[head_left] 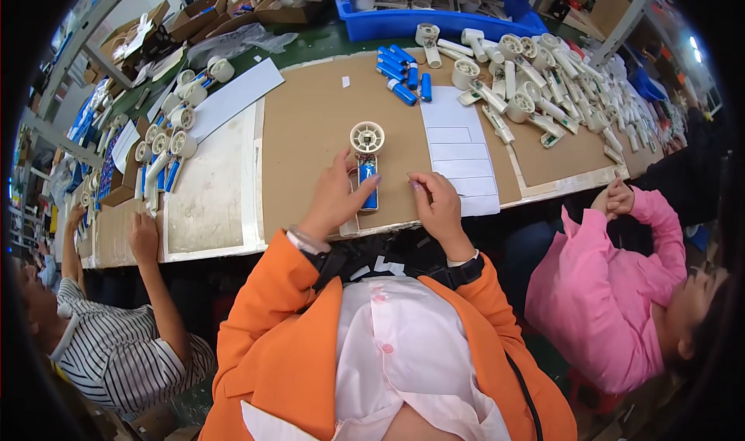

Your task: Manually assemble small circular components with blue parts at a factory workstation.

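On the brown board in front of me lies a cream handheld fan, its round head pointing away from me. Its handle stands open, showing a blue battery cell and thin wires near the neck. My left hand is closed on the handle from the left, the thumb pressing on the blue cell and the fingers along the other side. To the right of the fan, apart from it, my right hand hovers with thumb and forefinger drawn together. Whatever may be between those fingertips is too small to make out.
Several blue cells lie beyond the fan, beside a ruled paper sheet. Piled fan parts spread right; a blue bin stands behind. More fans lie left. People sit on both sides, one in pink.
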Action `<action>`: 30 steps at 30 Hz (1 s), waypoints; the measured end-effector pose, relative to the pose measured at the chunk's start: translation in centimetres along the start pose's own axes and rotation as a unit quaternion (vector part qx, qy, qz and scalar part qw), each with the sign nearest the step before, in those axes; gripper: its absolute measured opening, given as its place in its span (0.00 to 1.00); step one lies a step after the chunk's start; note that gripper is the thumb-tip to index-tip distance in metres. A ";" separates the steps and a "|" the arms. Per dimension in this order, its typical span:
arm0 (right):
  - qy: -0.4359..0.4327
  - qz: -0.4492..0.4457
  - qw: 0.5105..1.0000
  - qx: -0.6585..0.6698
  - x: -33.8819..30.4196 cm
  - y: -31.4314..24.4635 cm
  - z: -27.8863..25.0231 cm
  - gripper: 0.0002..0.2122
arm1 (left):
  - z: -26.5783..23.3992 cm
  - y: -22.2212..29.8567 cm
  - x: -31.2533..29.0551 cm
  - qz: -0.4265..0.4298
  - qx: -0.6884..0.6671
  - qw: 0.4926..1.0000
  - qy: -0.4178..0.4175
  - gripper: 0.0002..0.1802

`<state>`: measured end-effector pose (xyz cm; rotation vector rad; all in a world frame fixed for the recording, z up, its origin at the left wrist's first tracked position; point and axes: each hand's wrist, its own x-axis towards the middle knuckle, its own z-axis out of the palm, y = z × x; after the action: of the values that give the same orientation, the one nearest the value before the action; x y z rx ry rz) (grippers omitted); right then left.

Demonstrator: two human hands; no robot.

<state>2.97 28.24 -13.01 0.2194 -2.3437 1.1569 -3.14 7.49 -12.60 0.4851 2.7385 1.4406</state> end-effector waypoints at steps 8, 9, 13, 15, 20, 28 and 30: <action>-0.006 -0.067 0.997 -0.034 -0.5 0.5 0.4 0.04 | -2.0 -0.3 -0.3 0.002 0.250 0.968 0.002 0.35; 0.001 -0.072 0.997 -0.033 -0.5 0.3 0.2 0.04 | -3.3 -1.1 -0.7 -0.006 0.262 0.965 0.015 0.35; -0.011 -0.071 0.997 -0.039 -0.8 0.0 -0.4 0.05 | -8.0 -3.8 -1.8 -0.005 0.232 0.972 0.044 0.28; -0.018 -0.064 0.996 -0.058 -0.7 -0.3 -0.3 0.06 | -12.2 -6.8 -3.0 -0.057 0.281 0.955 0.073 0.24; -0.008 -0.067 0.996 -0.053 -0.6 -0.5 -0.1 0.06 | -22.4 -12.8 -5.8 -0.136 0.340 0.920 0.138 0.24; 0.001 -0.059 0.995 -0.078 -1.2 0.7 -0.1 0.04 | -23.2 -13.5 -5.1 -0.028 0.449 0.870 0.201 0.33; 0.002 -0.062 0.996 -0.071 -0.9 0.3 0.5 0.04 | -21.2 -11.4 -5.2 0.044 0.439 0.874 0.205 0.35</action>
<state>3.45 28.01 -13.95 0.3070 -2.3609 0.9263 -4.40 -17.03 -10.27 0.3126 3.6562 0.1919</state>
